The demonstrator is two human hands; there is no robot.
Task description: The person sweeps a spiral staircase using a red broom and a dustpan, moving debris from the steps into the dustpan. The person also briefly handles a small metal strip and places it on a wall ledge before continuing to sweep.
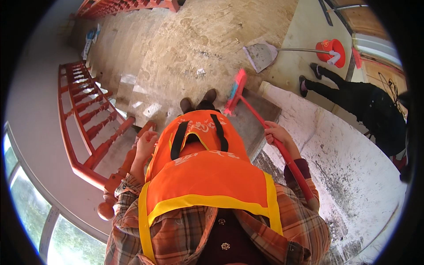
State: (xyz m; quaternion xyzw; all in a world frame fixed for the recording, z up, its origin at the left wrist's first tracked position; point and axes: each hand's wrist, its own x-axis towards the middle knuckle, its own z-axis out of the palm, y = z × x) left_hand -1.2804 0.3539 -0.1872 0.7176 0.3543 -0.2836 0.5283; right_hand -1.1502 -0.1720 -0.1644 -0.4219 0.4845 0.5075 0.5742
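Note:
My right hand (277, 133) is wrapped round the red handle of a broom (256, 113). The handle slants back along my right forearm. Its pink-red head, with some blue-green bristles, is ahead of me near the edge of a dark step. My left hand (147, 144) is at my left side with its fingers curled in, next to a red-brown wooden stair railing (90, 172). Nothing shows in that hand. I wear an orange apron (205, 176) with yellow trim. My dark shoes (210, 95) stand just ahead of it.
A long-handled grey dustpan (260, 56) lies on the dusty floor (176, 44), beside a red bucket (338, 51). A person in black (375, 106) is at the right, beyond a stained white low wall (335, 145). A crumpled white scrap (201, 71) lies ahead. More red railing (126, 6) runs at the far end.

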